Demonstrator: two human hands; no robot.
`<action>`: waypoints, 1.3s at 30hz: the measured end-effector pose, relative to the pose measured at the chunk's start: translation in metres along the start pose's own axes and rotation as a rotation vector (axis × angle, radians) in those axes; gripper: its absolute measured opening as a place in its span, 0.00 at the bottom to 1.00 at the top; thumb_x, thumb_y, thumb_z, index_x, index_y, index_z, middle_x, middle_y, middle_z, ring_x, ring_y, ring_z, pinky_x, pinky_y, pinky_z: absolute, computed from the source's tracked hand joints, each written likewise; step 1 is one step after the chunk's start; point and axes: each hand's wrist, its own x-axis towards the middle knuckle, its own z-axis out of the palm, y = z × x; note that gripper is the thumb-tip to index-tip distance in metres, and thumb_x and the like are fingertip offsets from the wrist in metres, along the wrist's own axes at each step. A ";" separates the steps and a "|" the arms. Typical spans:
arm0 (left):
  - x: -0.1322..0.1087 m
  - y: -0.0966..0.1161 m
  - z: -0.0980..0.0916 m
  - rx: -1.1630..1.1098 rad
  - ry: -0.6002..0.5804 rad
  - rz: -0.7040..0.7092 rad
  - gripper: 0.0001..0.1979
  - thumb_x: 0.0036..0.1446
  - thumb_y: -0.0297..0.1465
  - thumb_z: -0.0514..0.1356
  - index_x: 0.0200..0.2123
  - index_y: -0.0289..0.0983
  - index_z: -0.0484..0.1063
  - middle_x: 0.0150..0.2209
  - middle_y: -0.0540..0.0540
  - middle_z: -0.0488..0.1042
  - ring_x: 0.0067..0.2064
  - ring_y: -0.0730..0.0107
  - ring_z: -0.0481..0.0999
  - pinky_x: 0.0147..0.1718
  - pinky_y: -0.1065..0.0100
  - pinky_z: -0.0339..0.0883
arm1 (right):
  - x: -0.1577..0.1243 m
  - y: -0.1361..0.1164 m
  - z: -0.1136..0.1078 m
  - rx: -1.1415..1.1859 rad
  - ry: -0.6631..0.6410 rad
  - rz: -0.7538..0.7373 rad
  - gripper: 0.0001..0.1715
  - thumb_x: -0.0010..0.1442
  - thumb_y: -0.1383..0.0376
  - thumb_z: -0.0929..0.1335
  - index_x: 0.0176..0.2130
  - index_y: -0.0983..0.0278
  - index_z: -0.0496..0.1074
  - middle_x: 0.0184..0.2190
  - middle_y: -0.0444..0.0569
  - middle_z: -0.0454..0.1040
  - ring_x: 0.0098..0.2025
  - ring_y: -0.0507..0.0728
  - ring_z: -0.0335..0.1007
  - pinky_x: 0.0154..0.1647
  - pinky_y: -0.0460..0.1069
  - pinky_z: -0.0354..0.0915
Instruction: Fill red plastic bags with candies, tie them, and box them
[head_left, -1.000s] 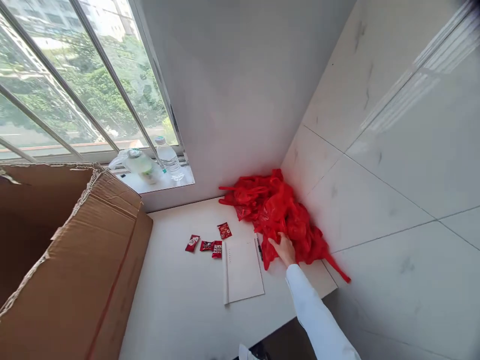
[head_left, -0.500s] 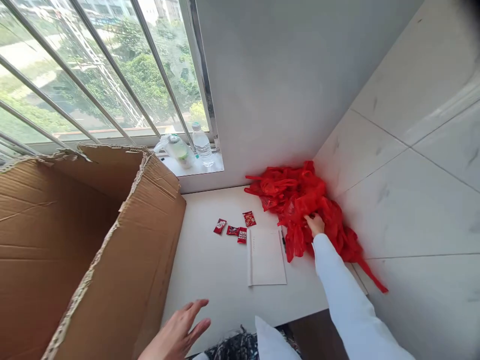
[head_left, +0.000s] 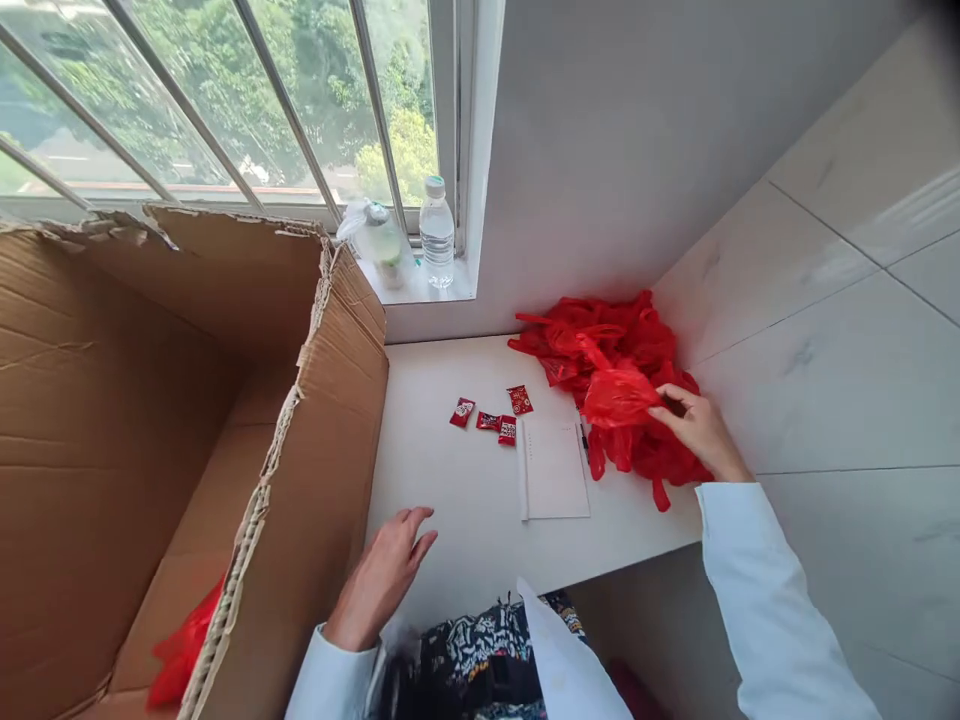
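Note:
Beside the box, over the white table (head_left: 450, 480), hovers my left hand (head_left: 391, 562), empty, with thumb and fingers apart. My right hand (head_left: 694, 425) pinches a red plastic bag (head_left: 621, 395) at the right side of a heap of red bags (head_left: 607, 325) against the wall. Several small red packets (head_left: 519, 400) lie near the middle of the table. Below them is an open white notebook (head_left: 556, 470), with a dark pen (head_left: 583, 437) along its right edge.
A large open cardboard box (head_left: 330, 400) with torn edges stands at the left, a red bag (head_left: 184, 645) inside it. A water bottle (head_left: 437, 235) and a wrapped cup (head_left: 384, 245) stand on the windowsill. Tiled wall (head_left: 847, 370) closes off the right.
The view has shifted. My right hand has moved to the heap's right side and now pinches a bag, pulled up somewhat. More of my left forearm shows, and a red bag inside the box has come into view.

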 end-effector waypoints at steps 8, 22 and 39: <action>0.035 0.073 0.034 -0.165 0.132 0.273 0.12 0.66 0.31 0.50 0.50 0.37 0.67 0.50 0.43 0.69 0.51 0.63 0.70 0.51 0.56 0.65 | -0.106 -0.054 0.090 0.082 -0.444 -0.257 0.14 0.63 0.68 0.62 0.39 0.60 0.76 0.36 0.49 0.73 0.38 0.55 0.70 0.39 0.49 0.64; 0.005 0.069 0.116 -0.383 0.087 0.236 0.12 0.62 0.37 0.58 0.42 0.33 0.70 0.38 0.47 0.74 0.38 0.68 0.75 0.39 0.61 0.72 | -0.172 -0.044 0.117 0.338 -0.361 -0.246 0.17 0.65 0.70 0.57 0.46 0.61 0.71 0.42 0.51 0.69 0.43 0.55 0.70 0.44 0.51 0.67; 0.012 0.048 0.098 -0.262 0.100 0.096 0.11 0.62 0.37 0.58 0.40 0.33 0.71 0.37 0.47 0.73 0.37 0.69 0.74 0.38 0.62 0.72 | -0.169 -0.033 0.132 0.140 -0.520 -0.098 0.14 0.65 0.59 0.65 0.43 0.67 0.70 0.39 0.48 0.73 0.38 0.52 0.71 0.40 0.52 0.70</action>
